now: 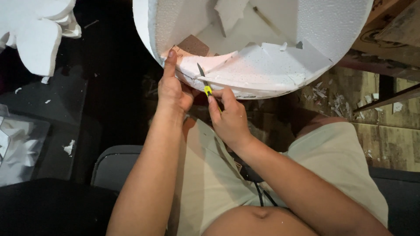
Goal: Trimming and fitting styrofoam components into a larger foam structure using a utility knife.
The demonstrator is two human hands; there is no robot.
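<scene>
Beige shorts (pixel 210 175) filling the foreground, loose white foam offcut (pixel 37 37) lying far left, left hand (pixel 173 89) pressing the rim of the large round white foam block (pixel 262 65), right hand (pixel 229 118) gripping a yellow-handled craft knife (pixel 204 82), blade cutting into that rim, white foam crumbs (pixel 332 98) littering the wooden floor at right.

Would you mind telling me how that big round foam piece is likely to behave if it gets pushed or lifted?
The foam piece is probably light for its size and stiff. It likely crumbles easily: white crumbs litter the floor. With its curved rim it may roll or shift; the left hand braces it while the right hand holds a knife.
</scene>
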